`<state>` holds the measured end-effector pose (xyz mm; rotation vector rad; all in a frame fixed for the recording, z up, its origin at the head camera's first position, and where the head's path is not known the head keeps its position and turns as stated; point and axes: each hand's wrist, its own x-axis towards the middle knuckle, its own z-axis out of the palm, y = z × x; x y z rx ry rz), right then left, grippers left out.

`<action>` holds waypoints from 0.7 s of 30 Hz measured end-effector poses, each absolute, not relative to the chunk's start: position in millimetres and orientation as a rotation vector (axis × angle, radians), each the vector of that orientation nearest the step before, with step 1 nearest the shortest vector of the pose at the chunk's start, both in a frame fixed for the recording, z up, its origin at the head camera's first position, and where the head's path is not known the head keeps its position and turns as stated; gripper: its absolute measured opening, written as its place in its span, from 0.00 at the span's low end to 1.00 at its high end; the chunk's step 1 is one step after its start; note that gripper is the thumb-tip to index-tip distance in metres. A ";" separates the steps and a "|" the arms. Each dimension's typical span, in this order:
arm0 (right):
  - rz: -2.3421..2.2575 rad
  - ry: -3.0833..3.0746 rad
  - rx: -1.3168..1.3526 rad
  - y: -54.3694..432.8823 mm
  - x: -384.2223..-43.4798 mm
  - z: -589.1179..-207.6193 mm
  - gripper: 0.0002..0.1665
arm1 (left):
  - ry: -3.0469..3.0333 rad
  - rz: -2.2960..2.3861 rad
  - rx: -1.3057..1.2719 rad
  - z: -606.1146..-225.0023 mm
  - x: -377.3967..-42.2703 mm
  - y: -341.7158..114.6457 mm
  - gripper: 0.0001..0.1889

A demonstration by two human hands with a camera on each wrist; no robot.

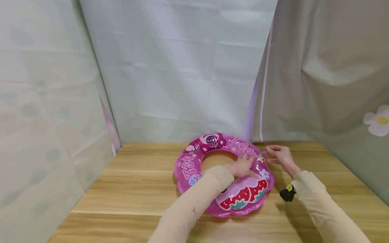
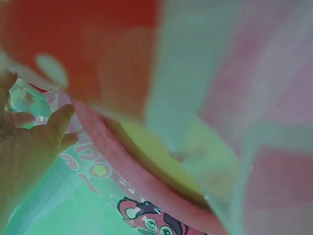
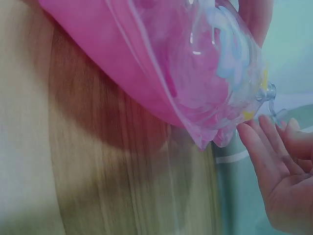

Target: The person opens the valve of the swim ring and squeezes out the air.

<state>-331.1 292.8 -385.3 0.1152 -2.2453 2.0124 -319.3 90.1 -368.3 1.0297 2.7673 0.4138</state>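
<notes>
A pink inflatable swim ring [image 1: 187, 162] with a bear, lettering and strawberries lies on the wooden table. My left hand [image 1: 242, 166] rests on the right side of the ring with its fingers spread. Beside the ring's right edge, my right hand [image 1: 282, 158] pinches the small clear cap [image 3: 280, 115] of the air valve [image 3: 269, 92] between thumb and fingers. The valve stands out from the ring's clear upper skin. In the left wrist view the ring fills most of the picture, blurred up close, with the left hand [image 2: 29, 152] at the left.
The wooden table [image 1: 136, 175] extends around the ring. Pale curtains [image 1: 182, 67] hang behind and on both sides, close to the table's edges. A small black object with a yellow mark [image 1: 287, 193] is at the right wrist.
</notes>
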 end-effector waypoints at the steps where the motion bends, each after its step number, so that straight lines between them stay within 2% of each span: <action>1: 1.986 -2.262 0.110 292.5 -330.7 -384.3 0.22 | 2.767 0.417 1.041 -368.2 -320.2 89.9 0.43; 3: 1.867 -2.334 0.032 281.6 -318.8 -369.0 0.27 | 2.756 0.439 1.055 -367.6 -322.3 89.8 0.43; 6: 1.860 -2.321 0.026 286.2 -324.0 -372.8 0.28 | 2.743 0.449 1.061 -365.5 -324.5 89.1 0.43; 14: 1.839 -2.180 0.008 338.6 -388.6 -428.3 0.36 | 2.750 0.457 1.009 -356.9 -323.3 89.1 0.45; 21: 1.773 -2.137 0.035 359.2 -417.6 -439.9 0.34 | 2.735 0.466 1.005 -338.7 -324.9 82.5 0.42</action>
